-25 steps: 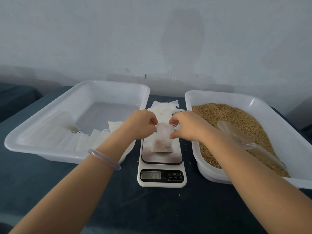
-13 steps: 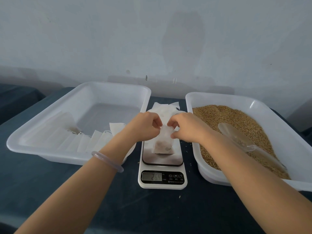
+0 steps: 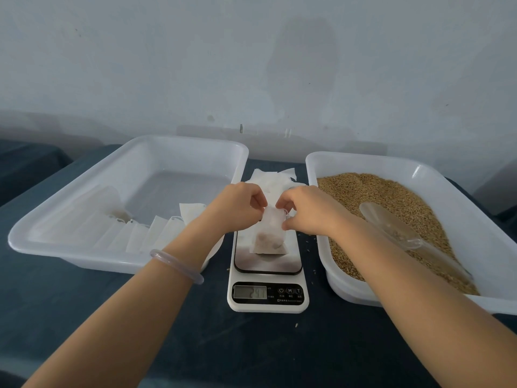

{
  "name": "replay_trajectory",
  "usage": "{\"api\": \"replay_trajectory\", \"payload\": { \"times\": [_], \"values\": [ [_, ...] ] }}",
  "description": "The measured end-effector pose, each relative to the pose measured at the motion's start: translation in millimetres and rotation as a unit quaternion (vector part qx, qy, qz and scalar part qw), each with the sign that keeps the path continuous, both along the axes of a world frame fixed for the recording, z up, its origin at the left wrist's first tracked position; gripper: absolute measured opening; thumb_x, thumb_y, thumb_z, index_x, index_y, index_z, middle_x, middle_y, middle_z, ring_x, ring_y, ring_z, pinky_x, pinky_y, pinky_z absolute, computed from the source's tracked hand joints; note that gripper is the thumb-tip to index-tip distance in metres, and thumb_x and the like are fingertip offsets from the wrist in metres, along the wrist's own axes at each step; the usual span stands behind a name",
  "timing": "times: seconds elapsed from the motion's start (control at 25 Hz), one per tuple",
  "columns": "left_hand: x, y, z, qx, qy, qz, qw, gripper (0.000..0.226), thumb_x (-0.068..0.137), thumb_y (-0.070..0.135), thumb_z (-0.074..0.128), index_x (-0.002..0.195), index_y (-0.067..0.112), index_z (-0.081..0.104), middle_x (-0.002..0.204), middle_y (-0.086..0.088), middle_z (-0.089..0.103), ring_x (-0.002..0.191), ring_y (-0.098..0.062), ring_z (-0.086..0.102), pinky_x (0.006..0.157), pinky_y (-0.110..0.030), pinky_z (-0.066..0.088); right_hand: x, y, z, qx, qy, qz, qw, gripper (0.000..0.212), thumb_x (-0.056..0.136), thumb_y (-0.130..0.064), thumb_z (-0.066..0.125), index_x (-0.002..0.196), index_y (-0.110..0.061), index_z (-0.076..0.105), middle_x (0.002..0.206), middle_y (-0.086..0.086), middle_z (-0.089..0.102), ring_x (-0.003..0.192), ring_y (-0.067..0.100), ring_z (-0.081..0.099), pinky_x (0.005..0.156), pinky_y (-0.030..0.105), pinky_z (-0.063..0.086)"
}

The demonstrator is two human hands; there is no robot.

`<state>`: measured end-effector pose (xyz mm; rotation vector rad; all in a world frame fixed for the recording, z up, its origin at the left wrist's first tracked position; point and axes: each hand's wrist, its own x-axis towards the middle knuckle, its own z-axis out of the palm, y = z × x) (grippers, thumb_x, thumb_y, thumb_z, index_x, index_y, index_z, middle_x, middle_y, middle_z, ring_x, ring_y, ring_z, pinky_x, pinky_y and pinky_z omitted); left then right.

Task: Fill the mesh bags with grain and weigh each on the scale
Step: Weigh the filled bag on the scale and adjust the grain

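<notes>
closing a filled bag on the scale

left hand (image 3: 240, 208) and right hand (image 3: 305, 210) pinch the mesh bag (image 3: 270, 236) top; below the pinch, let its grain rest untugged on the scale (image 3: 268, 275).

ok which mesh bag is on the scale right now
The grain-bottomed bag standing on the scale, its top pinched by the left hand and right hand. The rest lie in a row in the left tray or in a flat pile behind the scale.

Lower centre of the frame, the scale (image 3: 268, 296) has a grey display (image 3: 249, 292) reading 29 and then a blurred digit. Its buttons (image 3: 289, 290) bear a power sign, "M" and "T". The small print beneath cannot be read.
</notes>
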<state>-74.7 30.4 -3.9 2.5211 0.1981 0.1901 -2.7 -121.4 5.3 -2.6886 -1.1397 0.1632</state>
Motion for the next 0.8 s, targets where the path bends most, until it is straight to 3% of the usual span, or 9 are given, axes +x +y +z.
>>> {"api": "replay_trajectory", "payload": {
  "times": [0.52,0.8],
  "values": [
    [1.9,-0.7,-2.1,0.0,-0.021,-0.002,1.0,0.019,0.08,0.003,0.053,0.083,0.02,0.062,0.086,0.004,0.068,0.087,-0.013,0.064,0.079,-0.024,0.05,-1.1,-0.7,1.5,-0.001,-0.003,-0.001,1.0,0.046,0.077,-0.027,0.074,0.12,-0.023,0.059,0.114,-0.003,0.061,0.102,0.017,0.057,0.087,0.035,0.048],
    [3.2,0.2,-2.4,-0.004,-0.027,-0.001,1.0,0.019,0.08,0.003,0.053,0.082,0.02,0.062,0.084,0.002,0.07,0.08,-0.009,0.064,0.066,-0.011,0.046,-1.8,-0.4,1.9,0.004,-0.001,-0.003,1.0,0.047,0.076,-0.027,0.074,0.12,-0.022,0.059,0.112,-0.003,0.061,0.102,0.017,0.057,0.088,0.036,0.049]
  ]
}}
